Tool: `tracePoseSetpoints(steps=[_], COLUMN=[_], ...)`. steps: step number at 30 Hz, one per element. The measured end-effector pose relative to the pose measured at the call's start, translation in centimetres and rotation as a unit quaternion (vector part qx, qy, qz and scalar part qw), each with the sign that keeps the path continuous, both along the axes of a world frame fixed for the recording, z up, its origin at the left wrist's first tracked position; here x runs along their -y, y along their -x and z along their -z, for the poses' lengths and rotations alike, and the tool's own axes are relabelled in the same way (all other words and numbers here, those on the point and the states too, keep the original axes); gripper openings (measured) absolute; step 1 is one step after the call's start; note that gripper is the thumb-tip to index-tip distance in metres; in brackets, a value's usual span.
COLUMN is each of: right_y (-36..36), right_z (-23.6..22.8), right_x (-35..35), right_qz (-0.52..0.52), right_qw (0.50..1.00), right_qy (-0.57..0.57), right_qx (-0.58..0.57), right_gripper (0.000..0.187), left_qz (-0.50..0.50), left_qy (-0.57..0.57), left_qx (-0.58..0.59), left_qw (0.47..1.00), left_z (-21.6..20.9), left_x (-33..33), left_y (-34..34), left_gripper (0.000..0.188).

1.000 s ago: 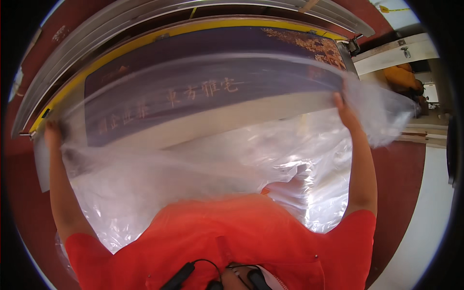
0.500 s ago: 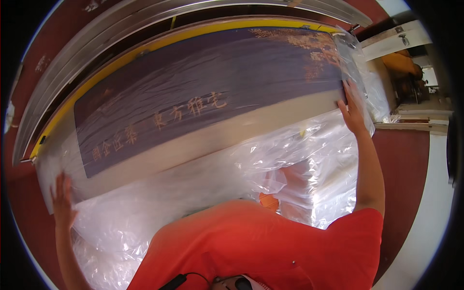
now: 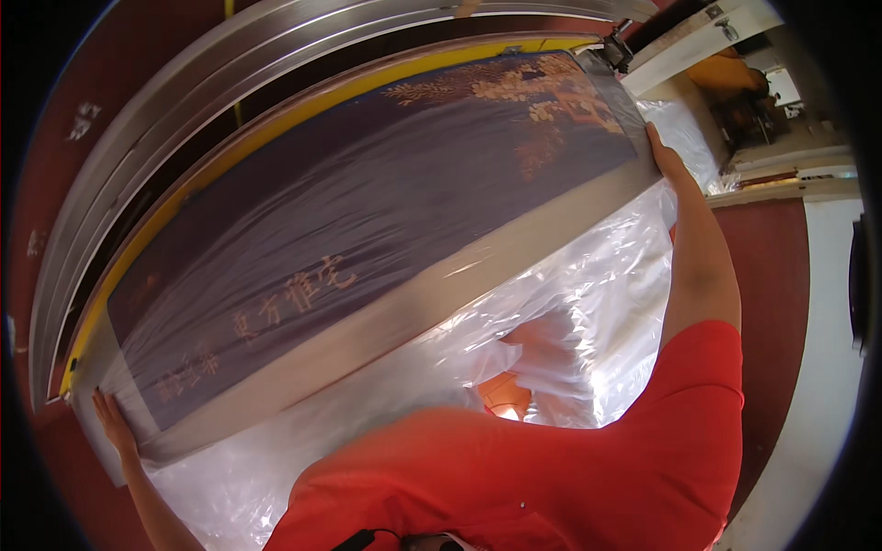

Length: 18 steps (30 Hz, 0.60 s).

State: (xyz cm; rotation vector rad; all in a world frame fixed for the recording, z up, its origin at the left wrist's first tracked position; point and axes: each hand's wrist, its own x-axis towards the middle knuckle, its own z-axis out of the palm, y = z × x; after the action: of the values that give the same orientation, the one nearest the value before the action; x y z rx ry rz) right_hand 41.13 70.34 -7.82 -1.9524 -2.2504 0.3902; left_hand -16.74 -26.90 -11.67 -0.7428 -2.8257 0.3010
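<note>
A long panel (image 3: 303, 230) in front of me has a dark sheet with gold lettering and gold floral branches. Clear plastic film (image 3: 588, 285) covers it and hangs in shiny folds along its near side. My left hand (image 3: 115, 424) lies against the panel's left end, fingers stretched out together over the film. At the opposite end, my right hand (image 3: 663, 154) presses on the film-covered edge, seen side-on, with most of its fingers hidden.
Behind the panel run a yellow strip (image 3: 276, 124) and curved-looking metal rails (image 3: 230, 69). Loose film bunches beyond the right end, near a white frame (image 3: 707, 41). An orange thing (image 3: 507, 395) shows below the film. Reddish-brown floor (image 3: 758, 303) lies at the right.
My left hand has come onto the panel's left end from beside it. My right hand has shifted to the end edge, its fingers now less visible. The panel appears more tilted in view.
</note>
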Motion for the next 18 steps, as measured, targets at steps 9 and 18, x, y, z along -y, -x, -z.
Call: tracePoseSetpoints(steps=[9, 18], right_y=[7.3, -18.0], right_z=[-2.8, 22.2], right_x=[4.2, 11.9], right_qz=[-0.182, 0.157], right_qw=[0.894, 0.917], right_qy=[0.041, 0.180], right_qx=[-0.408, 0.321], right_gripper=[0.052, 0.038], left_qz=[-0.171, -0.187], left_qy=[-0.024, -0.265], left_qx=[0.089, 0.152], left_qw=[0.981, 0.934], left_z=[-4.5, -2.8], left_x=[-5.3, -6.9], left_y=[-0.3, -1.9], left_gripper=[0.053, 0.053])
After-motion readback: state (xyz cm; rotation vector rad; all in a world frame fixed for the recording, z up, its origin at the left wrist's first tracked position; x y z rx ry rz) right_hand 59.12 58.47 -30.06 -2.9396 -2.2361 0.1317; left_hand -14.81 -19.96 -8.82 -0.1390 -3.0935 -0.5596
